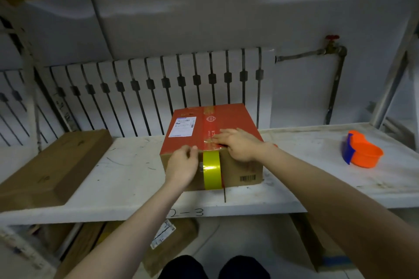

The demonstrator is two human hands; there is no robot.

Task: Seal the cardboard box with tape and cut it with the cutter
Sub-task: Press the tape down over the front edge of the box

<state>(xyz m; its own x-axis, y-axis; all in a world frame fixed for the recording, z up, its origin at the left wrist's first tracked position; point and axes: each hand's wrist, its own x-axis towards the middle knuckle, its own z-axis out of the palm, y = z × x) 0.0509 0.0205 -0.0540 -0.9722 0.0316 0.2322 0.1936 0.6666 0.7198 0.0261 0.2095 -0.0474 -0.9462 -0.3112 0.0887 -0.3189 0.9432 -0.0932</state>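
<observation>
A cardboard box (240,172) with a red printed top and a white shipping label stands near the front edge of the white shelf. A strip of yellow tape (212,171) runs down the middle of its front face, up to the top edge. My left hand (181,165) rests against the box's front, thumb and fingers pinched at the top edge just left of the tape. My right hand (235,142) lies flat on the box top, fingers spread, pressing over the centre seam near the front edge. An orange and blue tape cutter (362,150) sits on the shelf at far right.
A flat brown cardboard box (49,165) lies on the left of the white shelf (127,179). A radiator and a pipe with a red valve (332,38) stand behind. More cardboard lies on the floor under the shelf. A metal upright frames the right side.
</observation>
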